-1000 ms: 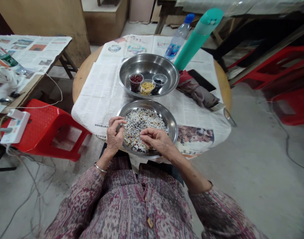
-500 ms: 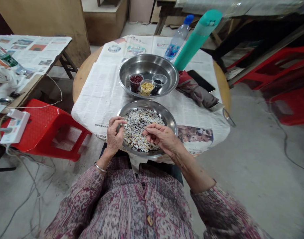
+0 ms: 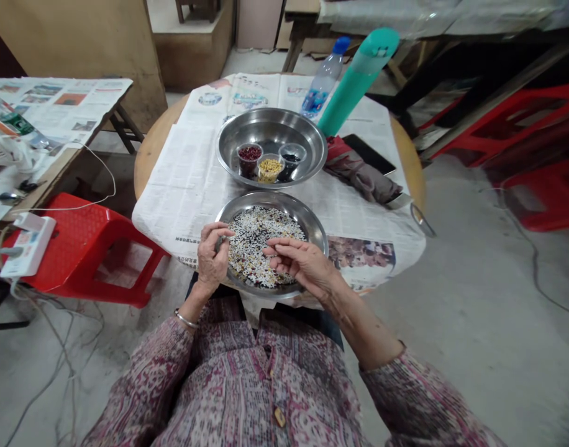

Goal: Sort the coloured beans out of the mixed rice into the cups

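Right hand [image 3: 305, 261] has lifted slightly off the mixed grains [image 3: 261, 223] in the plate [image 3: 318, 233] since a second ago; whether its grip, or that of the left hand [image 3: 213, 256] at the rim, is closed I cannot tell. Beyond, the basin [image 3: 270, 124] holds cups [image 3: 248, 169] of red beans [image 3: 250, 153], yellow beans [image 3: 270, 166] and something black [image 3: 291, 159].

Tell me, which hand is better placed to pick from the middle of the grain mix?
The right hand, I think: it reaches over the mixed grains, near the middle of the shallow metal basin. The left hand is curled by the basin's left rim, farther from the middle.
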The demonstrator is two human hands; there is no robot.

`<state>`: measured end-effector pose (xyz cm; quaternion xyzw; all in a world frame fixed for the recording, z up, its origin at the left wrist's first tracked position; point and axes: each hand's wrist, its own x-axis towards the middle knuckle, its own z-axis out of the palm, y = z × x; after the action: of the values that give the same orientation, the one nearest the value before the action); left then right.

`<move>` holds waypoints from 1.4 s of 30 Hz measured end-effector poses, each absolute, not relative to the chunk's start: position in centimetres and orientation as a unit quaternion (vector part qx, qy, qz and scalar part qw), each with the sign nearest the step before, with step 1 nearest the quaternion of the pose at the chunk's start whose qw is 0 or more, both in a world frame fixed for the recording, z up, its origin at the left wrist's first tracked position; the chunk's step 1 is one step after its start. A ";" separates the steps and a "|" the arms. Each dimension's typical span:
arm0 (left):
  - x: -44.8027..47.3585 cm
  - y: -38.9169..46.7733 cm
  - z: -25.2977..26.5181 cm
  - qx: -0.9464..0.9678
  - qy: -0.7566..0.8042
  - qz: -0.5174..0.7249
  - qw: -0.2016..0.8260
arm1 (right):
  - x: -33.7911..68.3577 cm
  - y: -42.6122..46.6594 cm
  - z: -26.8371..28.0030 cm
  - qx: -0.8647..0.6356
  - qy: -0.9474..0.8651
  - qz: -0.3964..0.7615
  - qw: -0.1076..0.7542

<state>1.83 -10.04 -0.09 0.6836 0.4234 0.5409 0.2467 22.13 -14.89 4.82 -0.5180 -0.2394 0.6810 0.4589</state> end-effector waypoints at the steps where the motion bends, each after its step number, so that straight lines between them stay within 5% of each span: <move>1: 1.8 -10.0 -0.1 0.683 0.423 0.542 0.247 | 22.1 -14.9 4.9 -0.518 -0.229 0.685 0.458; 42: 1.6 -10.6 -0.4 0.670 0.424 0.549 0.264 | 21.5 -10.8 5.8 -0.506 -0.307 0.658 0.465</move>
<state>1.64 -10.59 -0.39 0.6704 0.4240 0.5485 0.2644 21.46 -10.77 5.82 -0.5062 -0.3068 0.6583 0.4650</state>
